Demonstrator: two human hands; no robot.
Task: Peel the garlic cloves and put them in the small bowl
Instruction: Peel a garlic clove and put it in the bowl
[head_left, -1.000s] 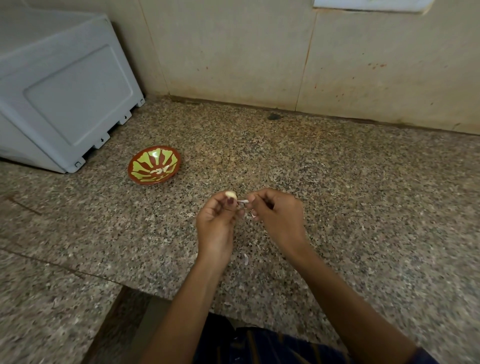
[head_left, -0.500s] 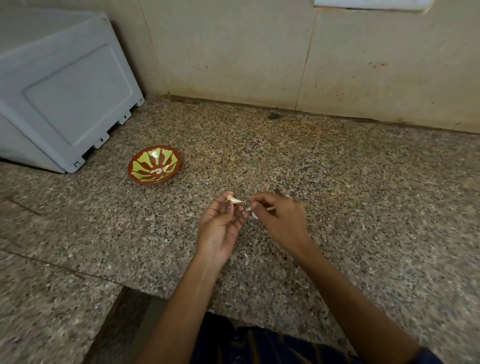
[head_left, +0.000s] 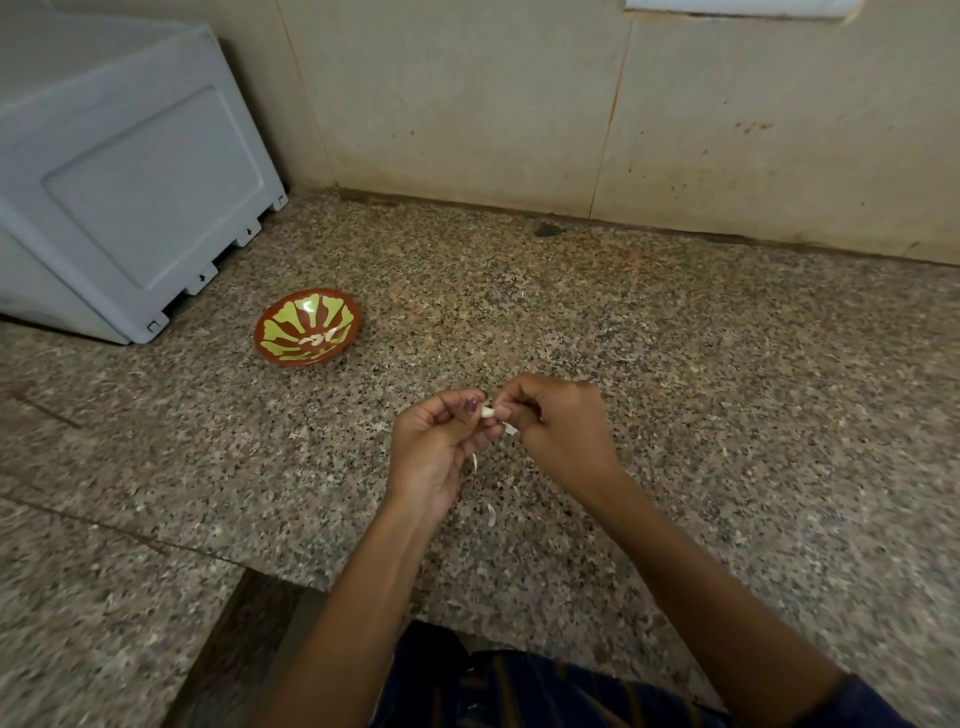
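A small white garlic clove (head_left: 487, 412) sits between my two hands, a little above the granite counter. My left hand (head_left: 435, 451) pinches it with thumb and fingertips. My right hand (head_left: 558, 434) pinches its other end, fingers curled. A thin flake of skin (head_left: 510, 428) hangs just under my right fingertips. The small red bowl with a yellow-green pattern (head_left: 291, 312) stands to the far left of my hands, with a few peeled cloves (head_left: 318, 339) lying in it.
Bits of garlic skin (head_left: 490, 514) lie on the speckled granite counter (head_left: 701, 374) below my hands. A grey appliance (head_left: 119, 171) stands at the back left beside the bowl. A tiled wall (head_left: 467, 104) closes the back. The counter's front edge runs near my body.
My hands have closed together again on the clove, the right fingertips now touching it. Both hands shifted slightly; the bowl has not moved.
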